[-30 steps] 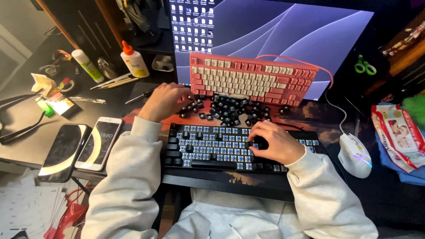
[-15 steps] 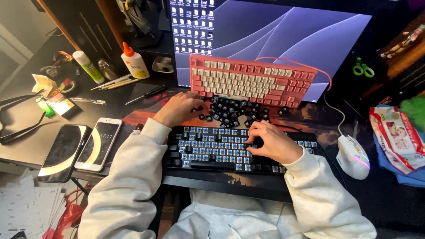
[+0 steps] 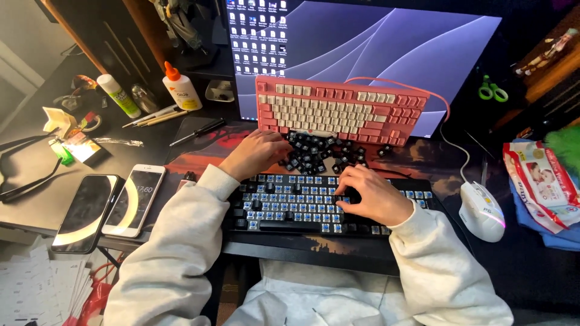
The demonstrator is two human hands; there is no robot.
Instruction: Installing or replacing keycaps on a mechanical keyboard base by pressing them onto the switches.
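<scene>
Two hands busy: left hand (image 3: 257, 154) is dug into the keycap pile (image 3: 323, 156), grip can't be told; right hand (image 3: 374, 196) is pressed fingers-down on the black keyboard (image 3: 290, 202), nothing gripped.

Black keyboard (image 3: 302, 205) (blue switches bared), loose black keycaps (image 3: 320, 154) piled behind

Your head camera looks steeply down from close above the counter (image 3: 36, 163), facing forward toward the monitor (image 3: 386, 48) at the top edge.

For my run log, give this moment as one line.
left hand: on loose keycaps | right hand: on black keyboard | pink keyboard: propped against monitor
</scene>
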